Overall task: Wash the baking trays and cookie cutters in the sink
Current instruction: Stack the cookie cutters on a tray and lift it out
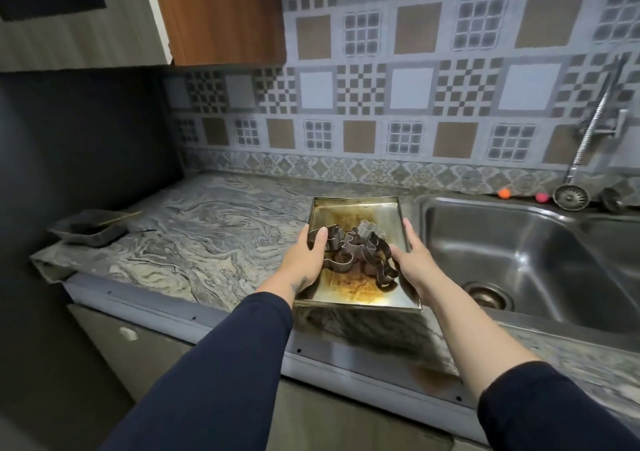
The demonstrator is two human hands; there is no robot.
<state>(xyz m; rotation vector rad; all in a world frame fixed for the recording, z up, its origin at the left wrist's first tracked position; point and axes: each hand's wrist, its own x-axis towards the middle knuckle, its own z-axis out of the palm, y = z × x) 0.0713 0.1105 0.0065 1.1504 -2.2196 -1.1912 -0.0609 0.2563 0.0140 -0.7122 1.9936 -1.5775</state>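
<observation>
Stiff, light metal tray (pixel 356 293) gripped at both sides by left hand (pixel 306 260) and right hand (pixel 414 260); loose cookie cutters (pixel 356 249) likely to slide if tilted.

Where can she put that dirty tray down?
Bare marbled countertop lies between the small dark tray and the stained metal baking tray of cookie cutters. The steel sink basin looks empty. The ledge behind it is crowded.

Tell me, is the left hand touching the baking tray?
Touching. The head view shows the left hand gripping the baking tray's left rim, thumb over the edge.
</observation>
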